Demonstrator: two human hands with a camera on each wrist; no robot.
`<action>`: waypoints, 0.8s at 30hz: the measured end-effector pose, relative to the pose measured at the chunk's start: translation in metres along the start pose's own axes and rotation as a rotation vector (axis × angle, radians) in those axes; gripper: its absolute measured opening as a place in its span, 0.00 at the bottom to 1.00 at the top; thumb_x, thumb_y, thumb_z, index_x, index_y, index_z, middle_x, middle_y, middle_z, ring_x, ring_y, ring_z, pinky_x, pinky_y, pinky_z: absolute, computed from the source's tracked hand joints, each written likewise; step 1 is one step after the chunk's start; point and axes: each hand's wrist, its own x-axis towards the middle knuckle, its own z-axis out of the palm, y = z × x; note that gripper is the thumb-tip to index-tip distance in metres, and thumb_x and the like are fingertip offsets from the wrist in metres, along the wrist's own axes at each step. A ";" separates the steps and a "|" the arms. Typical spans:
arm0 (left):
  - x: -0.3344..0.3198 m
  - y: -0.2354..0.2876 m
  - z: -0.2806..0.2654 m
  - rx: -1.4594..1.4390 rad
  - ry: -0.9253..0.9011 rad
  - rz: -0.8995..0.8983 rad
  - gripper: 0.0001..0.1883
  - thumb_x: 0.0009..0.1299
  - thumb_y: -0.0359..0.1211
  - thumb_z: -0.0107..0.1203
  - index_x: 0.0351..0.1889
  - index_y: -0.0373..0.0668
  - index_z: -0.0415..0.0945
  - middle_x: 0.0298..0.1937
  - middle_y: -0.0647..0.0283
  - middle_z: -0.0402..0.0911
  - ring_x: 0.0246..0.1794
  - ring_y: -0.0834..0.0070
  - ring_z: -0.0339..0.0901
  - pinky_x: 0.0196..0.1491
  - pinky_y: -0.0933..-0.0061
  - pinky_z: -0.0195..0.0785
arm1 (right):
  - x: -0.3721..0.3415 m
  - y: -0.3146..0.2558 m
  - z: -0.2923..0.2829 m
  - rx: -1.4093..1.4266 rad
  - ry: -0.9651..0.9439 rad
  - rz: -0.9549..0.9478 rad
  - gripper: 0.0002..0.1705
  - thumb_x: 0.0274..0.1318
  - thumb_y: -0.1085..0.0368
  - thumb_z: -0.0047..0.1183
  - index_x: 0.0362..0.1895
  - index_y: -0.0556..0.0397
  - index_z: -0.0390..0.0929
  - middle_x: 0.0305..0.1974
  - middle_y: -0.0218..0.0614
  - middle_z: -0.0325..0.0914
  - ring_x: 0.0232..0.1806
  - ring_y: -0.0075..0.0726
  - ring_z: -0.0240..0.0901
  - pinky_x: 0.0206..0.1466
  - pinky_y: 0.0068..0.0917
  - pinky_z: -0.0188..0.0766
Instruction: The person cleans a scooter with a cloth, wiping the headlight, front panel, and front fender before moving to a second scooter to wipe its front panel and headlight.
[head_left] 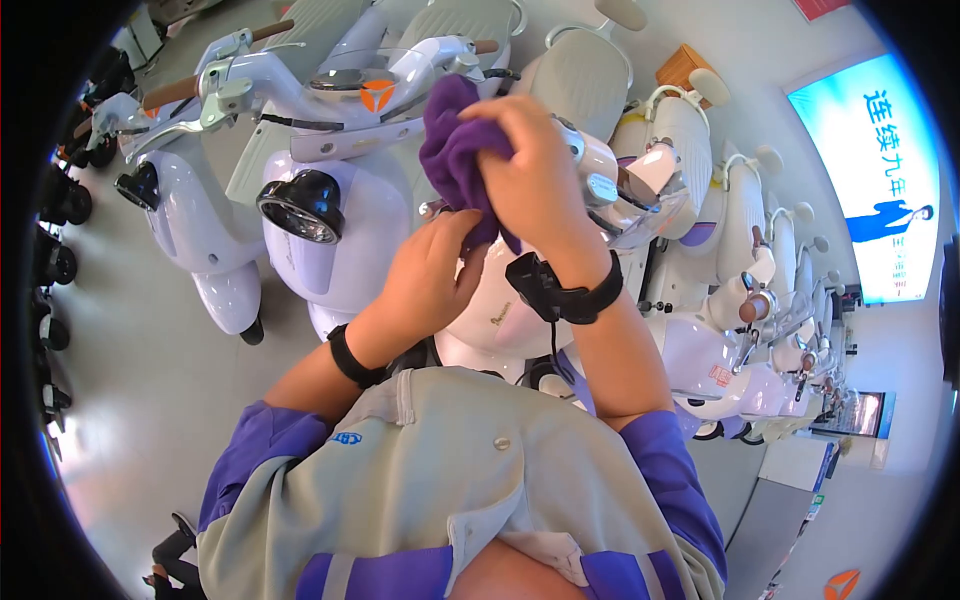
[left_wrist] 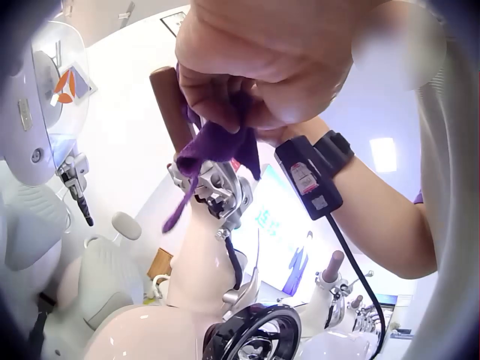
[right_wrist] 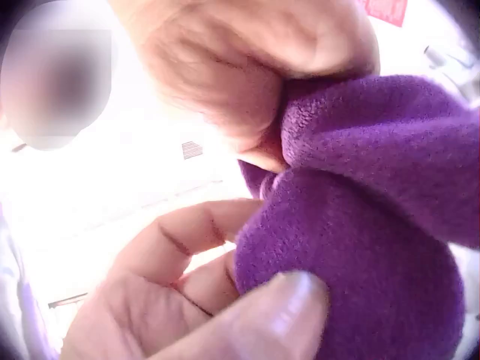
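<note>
A purple cloth (head_left: 455,160) is bunched between both hands in front of the chest. My left hand (head_left: 425,275) pinches its lower part, thumb pressed on the fabric in the right wrist view. Higher up, my right hand (head_left: 535,170) grips the bunched upper part, fingers curled round it. A loose corner of the cloth (left_wrist: 214,146) hangs below the left fingers in the left wrist view. Behind it in that view stand a brown handlebar grip (left_wrist: 171,112) and a metal lever clamp (left_wrist: 221,187) of a pale pink scooter (head_left: 500,310).
White scooters (head_left: 340,220) stand close on the left, one with a round black headlight (head_left: 300,207). More scooters (head_left: 720,370) line up along the right. A lit wall screen (head_left: 870,180) hangs at the far right. Grey floor (head_left: 170,400) shows at the left.
</note>
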 end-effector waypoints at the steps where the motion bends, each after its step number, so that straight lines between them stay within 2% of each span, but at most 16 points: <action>1: 0.005 0.006 -0.004 0.038 0.045 0.049 0.19 0.63 0.22 0.59 0.52 0.34 0.70 0.40 0.50 0.78 0.39 0.52 0.79 0.38 0.59 0.74 | 0.008 0.000 -0.001 -0.019 0.094 -0.016 0.14 0.54 0.74 0.54 0.46 0.55 0.78 0.43 0.46 0.74 0.45 0.54 0.73 0.51 0.40 0.71; 2: 0.008 0.010 -0.006 0.078 0.087 0.098 0.18 0.64 0.22 0.59 0.52 0.35 0.70 0.41 0.51 0.78 0.39 0.53 0.78 0.37 0.59 0.74 | 0.014 -0.002 -0.002 -0.037 0.189 -0.029 0.13 0.55 0.74 0.54 0.46 0.55 0.78 0.42 0.45 0.74 0.46 0.54 0.73 0.52 0.39 0.70; 3: 0.013 0.013 -0.005 0.126 0.077 0.070 0.18 0.64 0.22 0.58 0.52 0.35 0.71 0.41 0.52 0.78 0.39 0.53 0.78 0.37 0.59 0.74 | 0.020 -0.009 -0.002 -0.069 0.196 0.045 0.13 0.56 0.75 0.54 0.46 0.54 0.79 0.42 0.46 0.75 0.47 0.55 0.73 0.52 0.39 0.71; 5: 0.023 0.016 -0.003 0.221 0.061 0.025 0.17 0.64 0.22 0.58 0.52 0.35 0.71 0.41 0.53 0.77 0.38 0.54 0.78 0.37 0.59 0.74 | 0.018 0.009 0.017 -0.130 0.038 0.061 0.14 0.52 0.75 0.55 0.45 0.54 0.79 0.44 0.45 0.74 0.48 0.55 0.73 0.51 0.41 0.71; 8: 0.014 -0.001 0.003 0.247 0.119 0.178 0.18 0.62 0.23 0.58 0.52 0.36 0.73 0.40 0.56 0.77 0.37 0.56 0.78 0.37 0.60 0.74 | 0.017 0.006 0.013 -0.085 -0.136 0.077 0.15 0.50 0.75 0.55 0.44 0.51 0.79 0.45 0.44 0.73 0.48 0.56 0.73 0.51 0.43 0.72; 10: 0.003 -0.005 -0.004 0.247 0.032 0.232 0.20 0.60 0.23 0.58 0.52 0.37 0.74 0.41 0.56 0.78 0.38 0.57 0.78 0.37 0.61 0.74 | 0.008 -0.003 0.003 0.020 -0.227 0.103 0.16 0.49 0.76 0.56 0.44 0.49 0.80 0.45 0.44 0.73 0.49 0.56 0.72 0.51 0.43 0.72; 11: -0.003 -0.005 -0.005 0.243 -0.015 0.261 0.21 0.59 0.22 0.58 0.52 0.37 0.74 0.41 0.57 0.78 0.38 0.58 0.78 0.37 0.61 0.74 | -0.006 -0.003 -0.003 -0.022 -0.326 -0.039 0.21 0.46 0.78 0.53 0.45 0.45 0.80 0.45 0.43 0.72 0.48 0.56 0.72 0.51 0.43 0.71; 14: -0.008 -0.004 0.003 0.225 -0.099 0.281 0.21 0.57 0.22 0.57 0.51 0.36 0.75 0.41 0.57 0.77 0.39 0.58 0.78 0.39 0.62 0.74 | -0.017 -0.021 -0.026 -0.041 -0.178 0.055 0.23 0.44 0.80 0.51 0.45 0.45 0.79 0.44 0.42 0.71 0.48 0.55 0.72 0.50 0.43 0.71; 16: 0.012 0.013 0.012 0.162 -0.052 0.282 0.19 0.61 0.22 0.58 0.51 0.36 0.73 0.42 0.53 0.78 0.39 0.53 0.78 0.40 0.58 0.74 | -0.017 -0.012 -0.049 -0.235 0.080 0.030 0.24 0.43 0.80 0.50 0.47 0.46 0.78 0.45 0.42 0.70 0.49 0.55 0.72 0.50 0.44 0.71; 18: 0.029 0.024 0.030 0.103 -0.061 0.271 0.18 0.63 0.23 0.59 0.52 0.36 0.73 0.43 0.51 0.78 0.40 0.50 0.77 0.41 0.56 0.73 | -0.021 0.013 -0.069 -0.387 0.225 0.120 0.21 0.47 0.79 0.52 0.48 0.48 0.77 0.45 0.43 0.70 0.49 0.57 0.72 0.53 0.45 0.69; 20: 0.047 0.026 0.051 0.048 -0.108 0.264 0.17 0.65 0.24 0.58 0.52 0.36 0.72 0.43 0.52 0.78 0.42 0.51 0.78 0.41 0.55 0.73 | -0.049 0.048 -0.070 -0.353 0.179 0.311 0.19 0.50 0.78 0.52 0.48 0.50 0.76 0.45 0.45 0.70 0.49 0.58 0.71 0.54 0.46 0.68; 21: 0.047 0.027 0.058 0.058 -0.275 0.128 0.19 0.65 0.27 0.59 0.54 0.37 0.70 0.44 0.51 0.78 0.44 0.51 0.77 0.43 0.56 0.72 | -0.059 0.060 -0.070 -0.334 0.159 0.400 0.18 0.51 0.77 0.53 0.48 0.51 0.76 0.46 0.46 0.70 0.50 0.59 0.71 0.55 0.46 0.68; 24: 0.022 0.016 0.075 0.145 -0.423 0.075 0.23 0.64 0.29 0.60 0.56 0.38 0.68 0.43 0.50 0.78 0.45 0.50 0.77 0.43 0.55 0.72 | -0.093 0.037 -0.063 -0.330 0.300 0.336 0.18 0.52 0.76 0.53 0.49 0.52 0.74 0.46 0.49 0.70 0.51 0.61 0.69 0.55 0.48 0.67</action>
